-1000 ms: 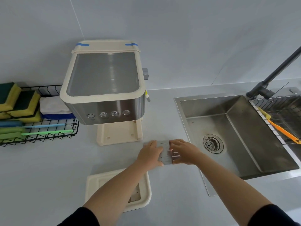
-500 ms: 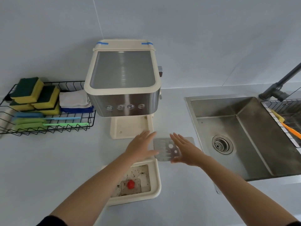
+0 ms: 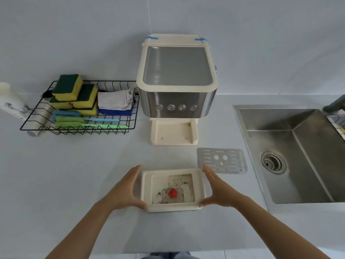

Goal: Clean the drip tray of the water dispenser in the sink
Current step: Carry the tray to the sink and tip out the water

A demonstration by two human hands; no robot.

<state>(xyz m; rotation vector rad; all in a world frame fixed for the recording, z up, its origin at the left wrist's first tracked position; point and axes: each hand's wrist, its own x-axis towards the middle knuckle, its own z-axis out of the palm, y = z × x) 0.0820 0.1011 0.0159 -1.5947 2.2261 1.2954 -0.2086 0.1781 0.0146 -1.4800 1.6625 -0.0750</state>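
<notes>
The cream drip tray [image 3: 171,171] lies on the counter in front of me, its floor speckled with dark grime around a red float [image 3: 173,193]. My left hand [image 3: 124,191] flanks its left side and my right hand [image 3: 220,189] its right side. The fingers of both are straight, and the thumbs touch the tray's front corners. The tray's metal grate [image 3: 221,160] lies flat on the counter just beyond my right hand. The water dispenser [image 3: 177,75] stands behind, its base slot bare. The steel sink [image 3: 317,156] is at the right.
A black wire basket [image 3: 78,131] at the left holds sponges, cloths and brushes. A white bottle [image 3: 11,101] leans beside it. The faucet base [image 3: 335,105] and a rack sit at the sink's far right. The counter's front edge is near my arms.
Both hands let go of the metal grate, which now lies on the counter, and moved back to either side of the drip tray. The view shifted left.
</notes>
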